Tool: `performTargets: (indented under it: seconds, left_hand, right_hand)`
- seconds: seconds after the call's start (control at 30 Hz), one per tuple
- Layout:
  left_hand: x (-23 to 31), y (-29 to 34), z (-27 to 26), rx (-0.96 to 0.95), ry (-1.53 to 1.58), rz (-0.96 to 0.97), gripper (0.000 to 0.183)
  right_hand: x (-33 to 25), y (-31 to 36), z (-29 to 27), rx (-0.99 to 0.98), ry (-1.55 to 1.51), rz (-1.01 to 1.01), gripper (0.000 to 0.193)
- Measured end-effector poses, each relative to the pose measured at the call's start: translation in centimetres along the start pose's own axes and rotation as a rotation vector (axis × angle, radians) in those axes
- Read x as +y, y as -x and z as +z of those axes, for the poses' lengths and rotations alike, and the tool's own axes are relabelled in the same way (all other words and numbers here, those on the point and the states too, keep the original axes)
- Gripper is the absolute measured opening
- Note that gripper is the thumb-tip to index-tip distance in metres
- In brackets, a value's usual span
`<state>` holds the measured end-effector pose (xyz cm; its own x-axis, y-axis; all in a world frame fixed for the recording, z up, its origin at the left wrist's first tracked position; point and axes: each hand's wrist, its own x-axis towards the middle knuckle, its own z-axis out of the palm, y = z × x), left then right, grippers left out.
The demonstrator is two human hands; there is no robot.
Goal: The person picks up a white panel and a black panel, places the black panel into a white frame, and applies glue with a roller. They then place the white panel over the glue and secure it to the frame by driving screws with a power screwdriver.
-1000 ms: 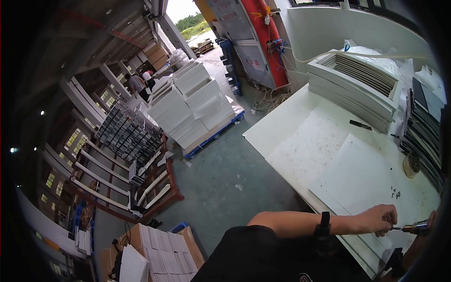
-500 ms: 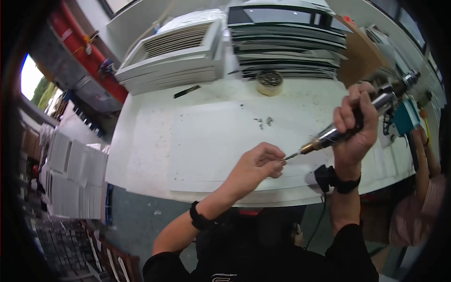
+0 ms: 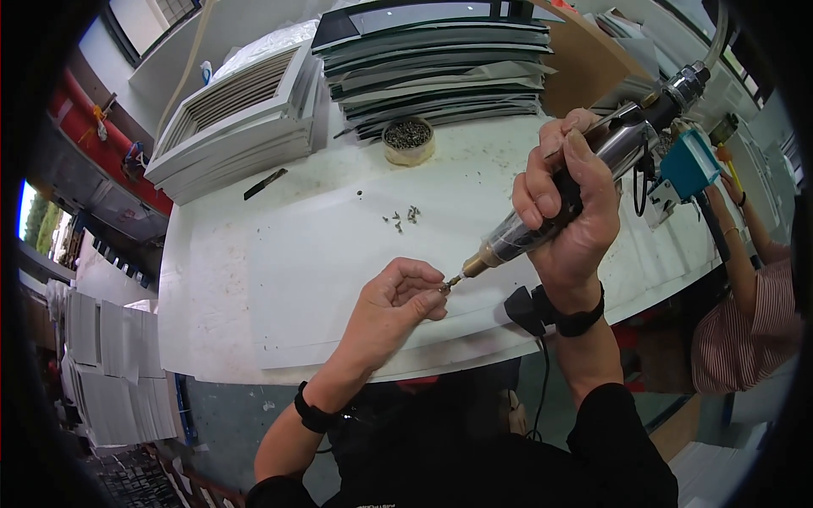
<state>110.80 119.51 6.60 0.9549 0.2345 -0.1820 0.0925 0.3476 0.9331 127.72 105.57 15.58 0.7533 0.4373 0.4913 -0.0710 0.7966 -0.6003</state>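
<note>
My right hand [image 3: 584,199] is wrapped round a silver and black air screwdriver [image 3: 508,240] with a brass-coloured nose, tilted down to the left. Its bit reaches the fingertips of my left hand [image 3: 391,303], where thumb and fingers pinch a small metal screw [image 3: 445,289] at the bit's end; the fingers partly hide it. Both hands are above a white sheet or panel [image 3: 318,279] lying on the table. Beyond my left hand a few loose screws [image 3: 412,214] lie on this panel. Farther back stands a round tub [image 3: 411,157] filled with screws.
White louvred frames [image 3: 246,140] are stacked at the back left, beside stacked dark-edged panels [image 3: 440,76]. A black cutter [image 3: 265,184] lies before the frames. At right, another person's arm [image 3: 735,254] is near a teal tool [image 3: 688,165]. A hose [image 3: 720,34] leaves the screwdriver.
The view has shifted, so the table's contents appear farther left. The screwdriver's bit and my left fingertips have come closer together, with the screw now at the bit's end.
</note>
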Motion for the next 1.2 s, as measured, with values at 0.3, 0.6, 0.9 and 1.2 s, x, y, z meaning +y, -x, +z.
performTargets:
  seconds: [0.3, 0.6, 0.9, 1.2]
  left_hand:
    - [0.1, 0.2, -0.2, -0.009, 0.006, -0.006, 0.021]
    - [0.6, 0.0, 0.5, 0.000, -0.016, -0.042, 0.021]
    - [-1.1, -1.3, 4.9, -0.071, -0.450, 0.149, 0.023]
    - [-2.3, -1.7, 6.0, -0.076, -0.836, 0.522, 0.036]
  right_hand:
    - [0.1, -0.1, 0.0, -0.013, 0.002, 0.007, 0.015]
    - [-0.6, 0.2, -0.3, -0.163, -0.018, -0.034, 0.017]
    - [-3.2, 0.5, 0.0, -0.233, 0.438, 0.066, 0.019]
    - [-3.7, 2.4, -0.8, -0.218, 0.531, 0.060, 0.022]
